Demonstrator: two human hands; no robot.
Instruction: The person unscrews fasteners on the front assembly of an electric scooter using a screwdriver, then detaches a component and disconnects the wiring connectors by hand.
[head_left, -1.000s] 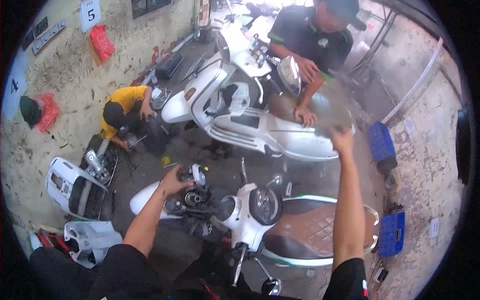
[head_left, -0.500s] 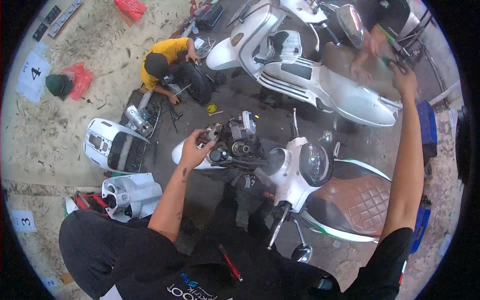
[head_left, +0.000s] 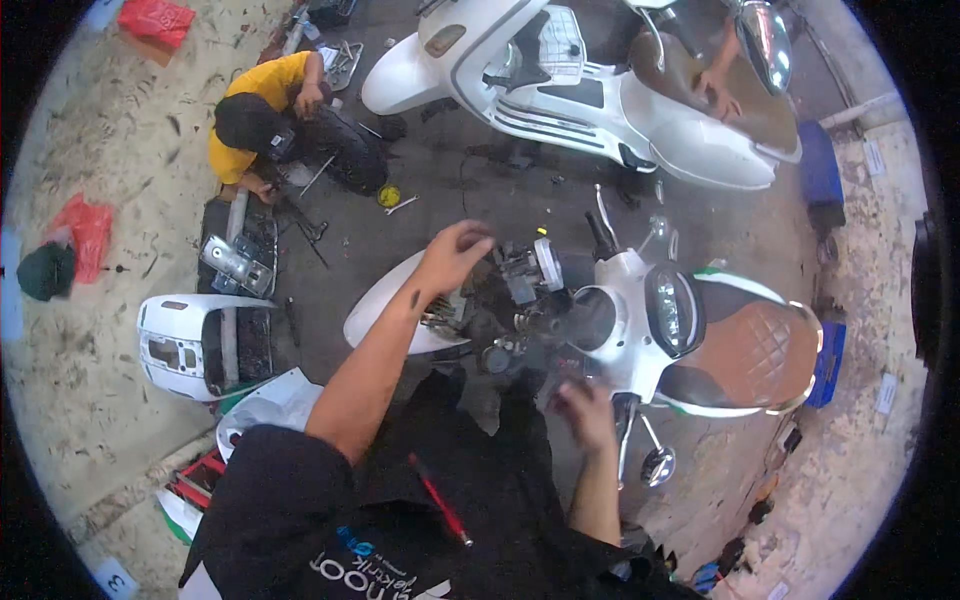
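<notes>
Both hands work at the white scooter's [head_left: 640, 330] opened front: left hand [head_left: 452, 256] curled loosely over exposed wiring [head_left: 520, 290], right hand [head_left: 585, 412] blurred, grip unclear; next move likely needs steadier hold.

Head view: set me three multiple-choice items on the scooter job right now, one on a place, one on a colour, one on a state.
1. Where is the left hand?
A. on the exposed parts at the front of the near scooter
B. on the brown seat
C. on the floor

2. What colour is the shirt of the crouching person?
A. red
B. yellow
C. blue

3. In what state is the near scooter's front?
A. fully panelled
B. wrapped in plastic
C. opened, parts bare

A: the left hand rests on the bare mechanism ahead of the headlight.
B: the shirt is yellow.
C: inner parts show, and a detached white panel lies on the floor.
</notes>
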